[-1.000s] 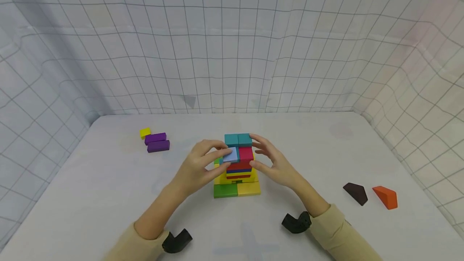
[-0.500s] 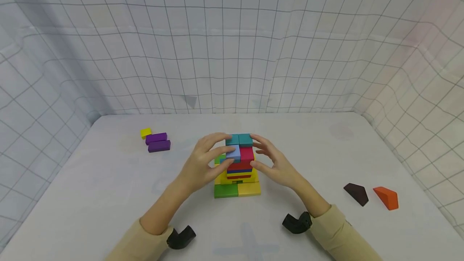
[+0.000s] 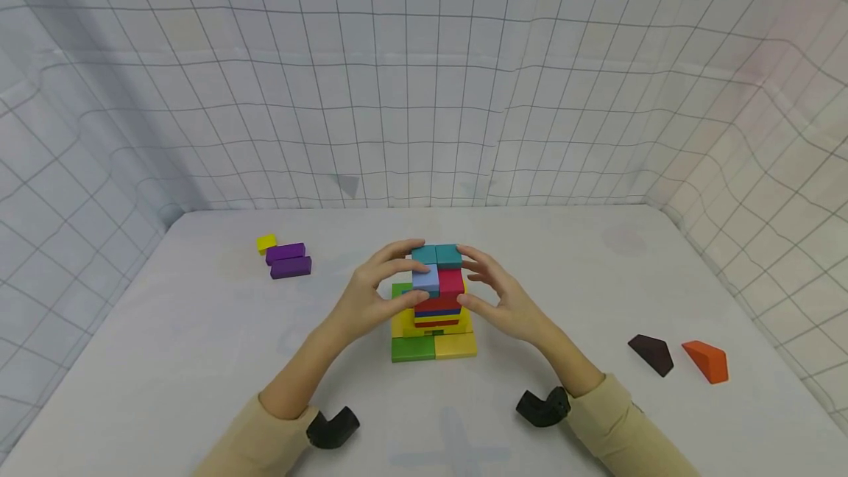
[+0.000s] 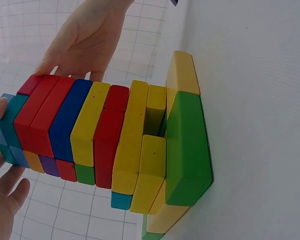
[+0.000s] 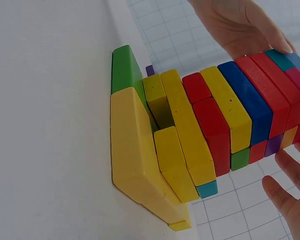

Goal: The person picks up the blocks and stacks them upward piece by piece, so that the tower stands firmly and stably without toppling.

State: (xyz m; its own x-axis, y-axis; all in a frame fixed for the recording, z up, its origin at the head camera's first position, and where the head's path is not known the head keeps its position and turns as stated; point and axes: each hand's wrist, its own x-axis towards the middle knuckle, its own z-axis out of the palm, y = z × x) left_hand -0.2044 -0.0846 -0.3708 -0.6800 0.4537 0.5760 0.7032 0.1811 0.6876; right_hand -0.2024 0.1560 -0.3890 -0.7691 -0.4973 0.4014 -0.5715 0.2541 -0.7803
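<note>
A tower of coloured wooden blocks (image 3: 437,302) stands upright on a green and yellow base (image 3: 453,345). At its top left front sits a light blue block (image 3: 425,278), beside a red block and in front of two teal blocks (image 3: 449,255). My left hand (image 3: 364,300) holds the light blue block, thumb at its front and a finger on top. The index finger reaches the rear teal block. My right hand (image 3: 506,304) steadies the tower's right side, thumb in front and fingers towards the back. In the left wrist view, layered red, blue and yellow blocks (image 4: 70,120) show.
Two purple blocks (image 3: 290,267) and a small yellow block (image 3: 266,243) lie at the back left. A dark brown block (image 3: 651,354) and an orange block (image 3: 706,361) lie at the right. A gridded white curtain (image 3: 424,94) surrounds the white table (image 3: 563,241).
The light blue block has shifted slightly right and back, from tilted to flat against the red block. My left hand moved with it and its index finger now touches the rear teal block.
</note>
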